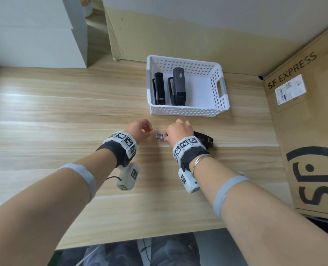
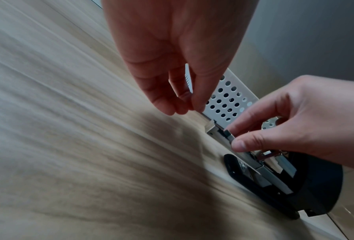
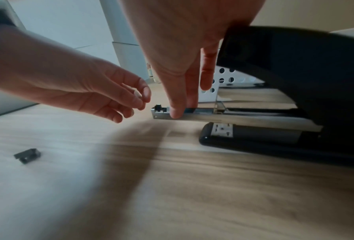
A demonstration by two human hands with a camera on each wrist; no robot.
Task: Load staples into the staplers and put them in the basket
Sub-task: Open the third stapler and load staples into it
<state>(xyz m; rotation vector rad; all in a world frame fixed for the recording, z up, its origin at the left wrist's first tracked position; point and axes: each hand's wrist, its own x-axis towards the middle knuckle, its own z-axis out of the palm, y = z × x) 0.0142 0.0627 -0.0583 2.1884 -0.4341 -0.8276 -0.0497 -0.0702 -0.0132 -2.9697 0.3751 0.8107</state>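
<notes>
At 6 o'clock of white perforated plastic basket: right hand pinching silver metal staple rail of opened black stapler; left hand at 9 o'clock, hovering, fingers loosely curled, holding nothing.

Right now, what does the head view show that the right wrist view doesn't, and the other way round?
Only the head view shows two staplers lying inside the white basket, and the SF Express cardboard box.

Only the right wrist view shows a small dark piece lying loose on the table, and the open stapler's anvil plate.

Both show the right hand pinching the stapler's metal magazine, the left hand beside it holding nothing.
</notes>
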